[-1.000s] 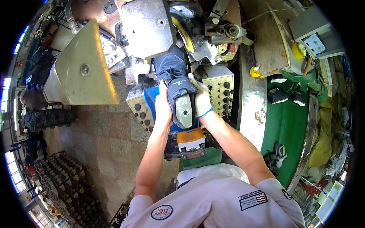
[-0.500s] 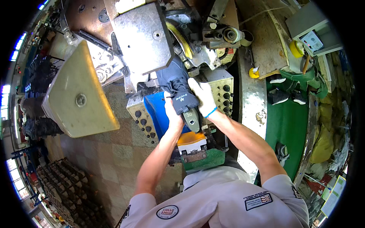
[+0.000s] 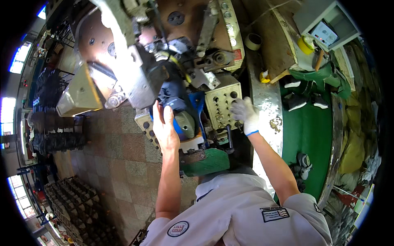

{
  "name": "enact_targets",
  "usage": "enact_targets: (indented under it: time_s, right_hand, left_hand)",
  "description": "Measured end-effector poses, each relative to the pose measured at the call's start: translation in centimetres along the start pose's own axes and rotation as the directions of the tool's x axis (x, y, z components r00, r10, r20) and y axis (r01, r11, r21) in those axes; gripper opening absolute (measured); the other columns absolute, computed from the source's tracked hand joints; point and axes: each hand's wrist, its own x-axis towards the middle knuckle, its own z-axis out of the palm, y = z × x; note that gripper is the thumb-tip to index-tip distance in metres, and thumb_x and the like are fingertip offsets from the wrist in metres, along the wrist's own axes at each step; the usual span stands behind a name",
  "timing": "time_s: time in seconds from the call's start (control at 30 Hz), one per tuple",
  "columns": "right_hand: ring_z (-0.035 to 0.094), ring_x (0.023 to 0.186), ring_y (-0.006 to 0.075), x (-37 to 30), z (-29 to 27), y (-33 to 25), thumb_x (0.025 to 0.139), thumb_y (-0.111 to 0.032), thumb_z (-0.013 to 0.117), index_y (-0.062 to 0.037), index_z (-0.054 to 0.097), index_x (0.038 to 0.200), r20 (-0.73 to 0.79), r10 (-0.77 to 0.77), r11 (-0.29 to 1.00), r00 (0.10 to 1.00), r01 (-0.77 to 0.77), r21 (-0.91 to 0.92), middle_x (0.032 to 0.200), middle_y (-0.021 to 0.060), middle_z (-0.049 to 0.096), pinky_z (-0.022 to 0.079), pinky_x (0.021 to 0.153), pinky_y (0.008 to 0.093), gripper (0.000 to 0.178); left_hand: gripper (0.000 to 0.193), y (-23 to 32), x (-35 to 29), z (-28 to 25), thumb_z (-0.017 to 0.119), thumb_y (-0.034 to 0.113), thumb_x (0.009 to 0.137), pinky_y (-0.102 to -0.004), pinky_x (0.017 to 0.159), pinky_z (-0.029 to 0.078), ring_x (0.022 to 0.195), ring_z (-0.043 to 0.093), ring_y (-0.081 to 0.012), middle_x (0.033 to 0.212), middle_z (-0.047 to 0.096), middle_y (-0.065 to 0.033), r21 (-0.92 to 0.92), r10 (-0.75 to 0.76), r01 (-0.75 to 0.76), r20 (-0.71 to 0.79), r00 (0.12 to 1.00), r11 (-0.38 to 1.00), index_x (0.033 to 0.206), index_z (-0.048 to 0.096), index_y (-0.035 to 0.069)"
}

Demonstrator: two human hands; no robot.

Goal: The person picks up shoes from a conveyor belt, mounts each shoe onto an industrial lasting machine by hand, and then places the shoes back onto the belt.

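Observation:
A dark blue shoe upper sits in the machine, its toe end hidden under metal parts. From its heel end sticks out a grey-green shoe last. My left hand, bare, is beside the upper's left side, fingers stretched upward; whether they touch it I cannot tell. My right hand, in a white glove with a blue cuff edge, is off the shoe, fingers apart, beside the knobs of the cream control panel. Nothing is in it.
A metal-topped ledge runs along the right, beside a green conveyor belt carrying dark shoes. A pale angular machine guard juts out at left. Racks stand on the tiled floor at lower left.
My right hand has let go of the upper and moved right toward the panel. My left hand has loosened, its fingers straightened. Metal parts above the shoe have shifted; the view has turned.

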Motion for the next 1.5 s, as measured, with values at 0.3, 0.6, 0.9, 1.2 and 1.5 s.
enact_targets:
  time_s: [0.3, 0.6, 0.9, 1.2, 1.5]
  right_hand:
    - [0.062, 0.110, 0.0478, -7.4, -29.0, -5.1, 0.097, -0.044, 0.057, 0.0038, 0.051, 0.135, -0.749, 0.161, 0.987, 0.643, -0.120, 0.109, 0.128, 0.0294, 0.060, 0.048, 0.091, 0.0625, 0.062]
    - [0.061, 0.120, 0.0405, 4.3, -44.1, -14.3, 0.073, -0.054, 0.081, 0.0124, 0.055, 0.129, -0.896, 0.097, 0.863, 0.433, -0.485, -0.141, 0.129, 0.0290, 0.061, 0.051, 0.094, 0.0487, 0.091]
    - [0.057, 0.123, 0.0415, 13.6, -43.0, -13.4, 0.060, -0.054, 0.088, 0.0023, 0.040, 0.137, -0.992, -0.114, 0.810, 0.059, -0.573, -0.128, 0.134, 0.0288, 0.056, 0.046, 0.105, 0.0442, 0.107]
    - [0.066, 0.106, 0.0254, 3.3, -38.3, -12.5, 0.088, -0.031, 0.076, -0.0005, 0.055, 0.132, -0.437, 0.101, 0.905, 0.894, 0.100, 0.414, 0.120, 0.0146, 0.066, 0.053, 0.096, 0.0409, 0.057]
    - [0.060, 0.106, 0.0395, -11.1, -7.1, -8.2, 0.095, -0.049, 0.055, -0.0071, 0.053, 0.133, 0.134, 0.269, 0.761, 0.954, -0.296, 0.578, 0.121, 0.0204, 0.061, 0.055, 0.076, 0.0570, 0.057]
  left_hand:
    - [0.040, 2.3, -1.5, 6.2, 0.070, 0.021, 0.091, -0.0359, 0.092, 0.046, 0.096, 0.058, -0.0217, 0.108, 0.065, -0.0099, 0.422, 0.234, -0.143, -0.172, 0.957, 0.895, 0.123, 0.061, -0.002]
    - [0.069, -1.1, -0.5, 4.5, 0.067, 0.042, 0.093, -0.0400, 0.107, 0.044, 0.121, 0.060, -0.0286, 0.132, 0.060, -0.0245, 0.543, 0.277, -0.109, -0.237, 0.931, 0.832, 0.140, 0.049, -0.006]
    - [0.053, -1.6, -1.0, 4.4, 0.066, 0.033, 0.096, -0.0392, 0.100, 0.049, 0.109, 0.063, -0.0275, 0.127, 0.062, -0.0234, 0.650, 0.401, -0.178, -0.211, 0.891, 0.739, 0.134, 0.056, -0.002]
    - [0.063, -0.3, -2.8, 7.3, 0.082, 0.012, 0.080, -0.0381, 0.092, 0.051, 0.102, 0.062, -0.0247, 0.122, 0.064, -0.0154, 0.521, 0.262, -0.097, -0.252, 0.932, 0.848, 0.135, 0.054, 0.003]
    - [0.068, 0.7, -0.6, 4.7, 0.081, 0.021, 0.075, -0.0425, 0.098, 0.048, 0.111, 0.062, -0.0396, 0.120, 0.063, -0.0247, 0.726, 0.411, -0.167, -0.172, 0.895, 0.668, 0.133, 0.053, -0.001]
